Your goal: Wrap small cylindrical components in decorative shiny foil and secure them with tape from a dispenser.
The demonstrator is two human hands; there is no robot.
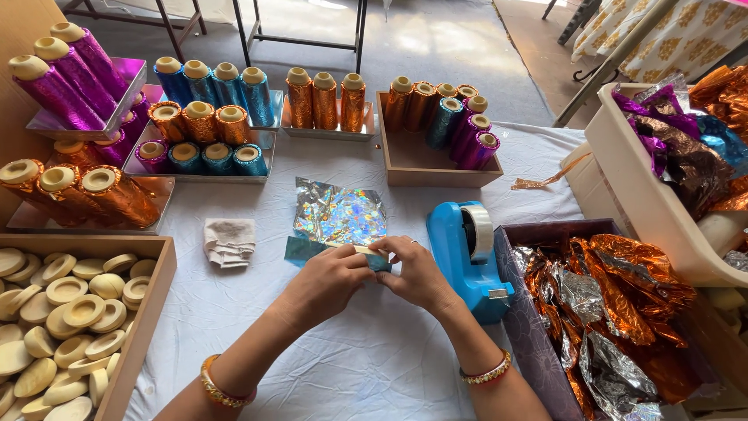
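Note:
My left hand (327, 282) and my right hand (417, 273) meet over the white cloth, both gripping a small blue foil-wrapped roll (372, 256) with a cream end. Just beyond them lies a stack of silver holographic foil sheets (340, 214), with a blue foil sheet (300, 249) under its near edge. A blue tape dispenser (466, 253) stands right beside my right hand.
A folded white rag (230, 240) lies to the left. A wooden box of cream discs (66, 312) sits at near left. Trays of foil-wrapped rolls (206, 125) line the back. A box of crumpled orange and silver foil (608, 312) stands at right.

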